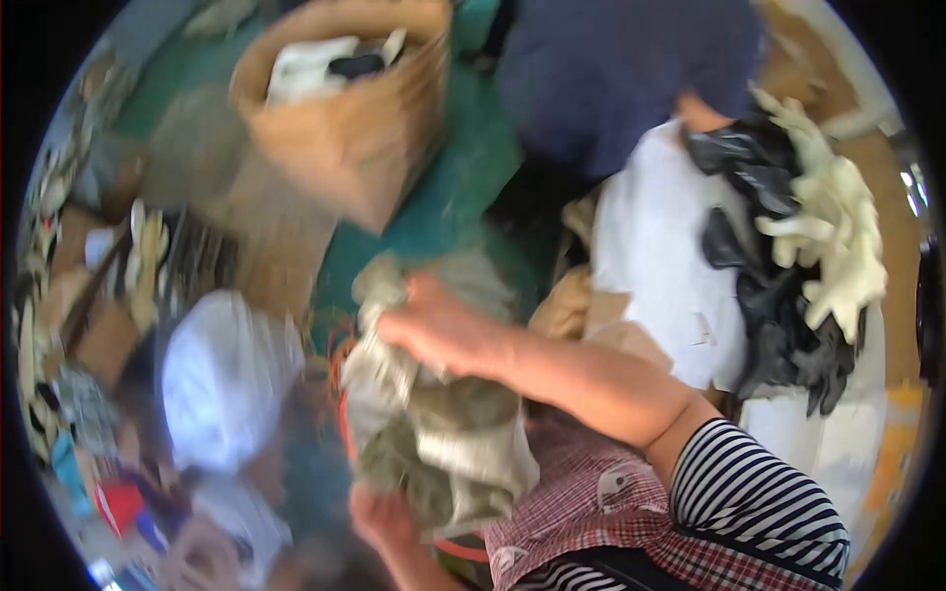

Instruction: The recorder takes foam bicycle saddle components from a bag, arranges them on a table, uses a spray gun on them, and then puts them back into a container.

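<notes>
A crumpled beige and olive cloth sack (463, 448) hangs in front of my body, smeared by motion. Its bunched far-left edge is clenched in my right hand (439, 320), whose arm reaches across above the cloth. My left hand (382, 517) is closed at the sack's near-left side, with its fingertips blurred against the fabric. What the sack contains, if anything, cannot be made out. An orange-red rim or cord (343, 424) shows along the sack's left side.
A tall cardboard box (335, 138) with white and black items stands ahead on the green floor (478, 187). To the left sits a stuffed white bag (227, 379). On the right, black gloves (778, 315) and cream gloves (833, 236) lie by white material, near a person in dark clothing (631, 79).
</notes>
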`<state>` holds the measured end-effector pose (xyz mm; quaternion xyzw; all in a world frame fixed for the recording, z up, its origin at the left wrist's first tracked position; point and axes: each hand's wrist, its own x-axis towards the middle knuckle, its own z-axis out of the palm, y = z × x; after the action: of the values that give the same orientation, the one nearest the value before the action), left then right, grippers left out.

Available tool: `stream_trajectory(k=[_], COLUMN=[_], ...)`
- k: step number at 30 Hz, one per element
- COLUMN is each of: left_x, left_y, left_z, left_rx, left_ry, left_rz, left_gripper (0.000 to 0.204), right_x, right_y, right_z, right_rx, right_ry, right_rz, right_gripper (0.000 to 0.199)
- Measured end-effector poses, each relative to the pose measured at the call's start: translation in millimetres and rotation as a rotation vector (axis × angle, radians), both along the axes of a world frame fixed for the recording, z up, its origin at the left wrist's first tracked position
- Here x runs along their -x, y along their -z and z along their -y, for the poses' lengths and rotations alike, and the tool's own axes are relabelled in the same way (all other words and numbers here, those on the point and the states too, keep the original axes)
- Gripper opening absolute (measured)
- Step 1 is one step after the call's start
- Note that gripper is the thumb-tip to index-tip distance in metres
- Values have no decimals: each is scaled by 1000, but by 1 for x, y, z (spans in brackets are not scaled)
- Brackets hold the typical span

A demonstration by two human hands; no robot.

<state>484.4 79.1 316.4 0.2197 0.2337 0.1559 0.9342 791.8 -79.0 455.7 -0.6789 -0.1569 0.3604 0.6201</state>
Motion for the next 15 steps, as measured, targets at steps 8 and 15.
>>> stream_trajectory(k=[8, 15], left_x=[-170, -102], left_y=[-266, -333], left_z=[73, 90], left_rx=[-335, -764], left_ry=[719, 1037], left_rz=[650, 827], left_gripper=[36, 20], right_x=[50, 67], right_y=[-238, -344], right_z=[112, 345], right_rx=[-677, 598], right_ry=[566, 1238], right_rz=[630, 1570], right_gripper=[17, 36])
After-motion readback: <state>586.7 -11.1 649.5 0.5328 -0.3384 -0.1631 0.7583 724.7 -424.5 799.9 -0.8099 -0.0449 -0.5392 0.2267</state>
